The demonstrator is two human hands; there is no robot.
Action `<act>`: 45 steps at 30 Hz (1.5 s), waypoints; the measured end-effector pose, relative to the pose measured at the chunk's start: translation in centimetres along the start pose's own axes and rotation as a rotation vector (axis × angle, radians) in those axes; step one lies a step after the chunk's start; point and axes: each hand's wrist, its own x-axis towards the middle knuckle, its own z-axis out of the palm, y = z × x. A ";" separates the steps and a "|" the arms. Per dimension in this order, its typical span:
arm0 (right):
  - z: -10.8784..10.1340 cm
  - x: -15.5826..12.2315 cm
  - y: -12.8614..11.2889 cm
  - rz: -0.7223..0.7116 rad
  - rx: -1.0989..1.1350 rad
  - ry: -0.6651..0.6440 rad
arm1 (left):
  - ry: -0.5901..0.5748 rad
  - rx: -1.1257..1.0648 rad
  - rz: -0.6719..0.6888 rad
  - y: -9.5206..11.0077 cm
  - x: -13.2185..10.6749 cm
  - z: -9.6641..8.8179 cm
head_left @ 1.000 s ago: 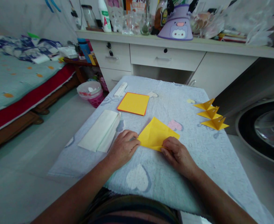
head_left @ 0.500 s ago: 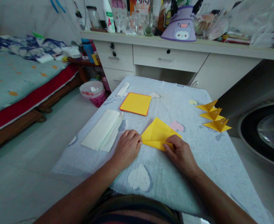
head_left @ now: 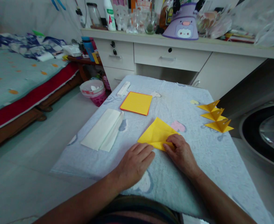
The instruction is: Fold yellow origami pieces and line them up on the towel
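A sheet of yellow origami paper (head_left: 157, 132) lies partly folded on the cloth, its far corner pointing away from me and a folded strip along its near edge. My left hand (head_left: 137, 161) rests flat, fingers stretched out together over the paper's near left edge. At the near right side, my right hand (head_left: 180, 151) pinches the folded edge between thumb and fingers. Farther back sits a square stack of origami paper (head_left: 137, 103), yellow on top with red showing at the rim. Several folded yellow paper pieces (head_left: 218, 125) with raised points stand in a row at the right.
A folded white paper sheet (head_left: 103, 130) and a small white box (head_left: 123, 89) lie on the left of the cloth-covered table (head_left: 188, 183). Behind stands a white cabinet (head_left: 173, 67). A pink bin (head_left: 97, 97) is on the floor at left, a front-loading washer (head_left: 267, 137) at right.
My left hand has let go of the paper's left corner and moved right and nearer, its fingers now flattened along the near edge. My right hand keeps its pinch in nearly the same place.
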 end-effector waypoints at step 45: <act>0.4 0.5 -0.2 0.113 -0.021 0.026 | -0.158 0.043 -0.080 1.0 -0.9 1.4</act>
